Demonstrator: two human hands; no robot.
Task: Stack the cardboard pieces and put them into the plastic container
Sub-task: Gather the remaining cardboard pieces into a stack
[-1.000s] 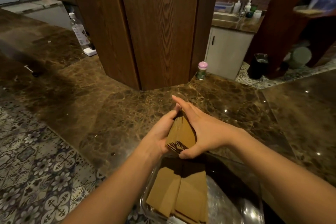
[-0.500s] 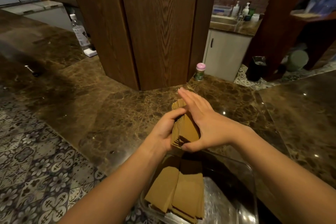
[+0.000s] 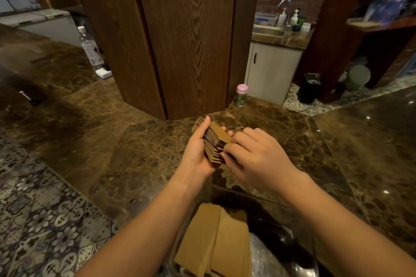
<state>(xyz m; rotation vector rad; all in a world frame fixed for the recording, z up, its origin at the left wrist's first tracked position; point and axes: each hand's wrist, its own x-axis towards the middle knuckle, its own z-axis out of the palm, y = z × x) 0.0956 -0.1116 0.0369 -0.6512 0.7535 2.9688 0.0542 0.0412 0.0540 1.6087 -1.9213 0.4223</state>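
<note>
The left hand [image 3: 198,153] holds a stack of cardboard pieces [image 3: 213,141] above the marble counter [image 3: 135,153]. The stack rests in the left palm, tilted, with its stepped edges fanned toward the right hand. The left thumb lies along the far upper edge of the stack; the left fingertips [image 3: 226,131] wrap under it and show beyond its far side, so the fingers are curled closed around the stack.

The right hand [image 3: 254,155] sits just beside the stack on its right side. Its fingers are bent and held close together, and the fingertips touch the lower right corner of the stack, against the staggered edges. Whether the right thumb is under the stack cannot be told; it is hidden.

A clear plastic container [image 3: 301,240] stands on the counter below the forearms, nearer the camera. More flat cardboard pieces [image 3: 216,243] already lie inside it, in its left part, overlapping one another. The held stack is well apart from the container, above and beyond its far rim.
</note>
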